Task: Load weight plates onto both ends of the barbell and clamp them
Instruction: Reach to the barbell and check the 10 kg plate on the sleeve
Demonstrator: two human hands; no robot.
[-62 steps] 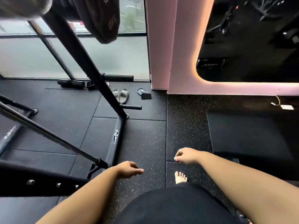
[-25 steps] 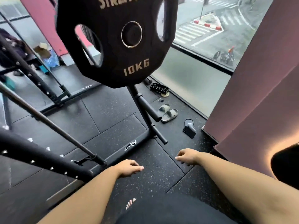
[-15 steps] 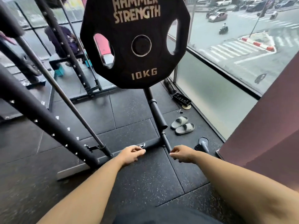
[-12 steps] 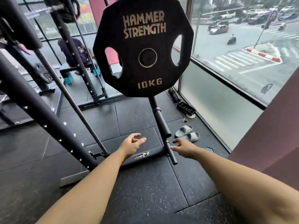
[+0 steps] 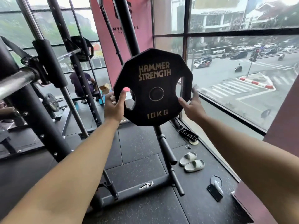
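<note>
While the 10KG weight plate [image 5: 153,88] hangs on the storage rack [image 5: 161,139] by the window, your left hand [image 5: 114,107] pinches its left rim, thumb in front; your right hand [image 5: 192,107], blurred, fingers spread, lies at its right edge, thumb on the face

barbell [image 5: 14,81]: cut off at left edge | right hand [image 5: 192,107]: fingertips [image 5: 195,90] blurred (grip unclear)
</note>
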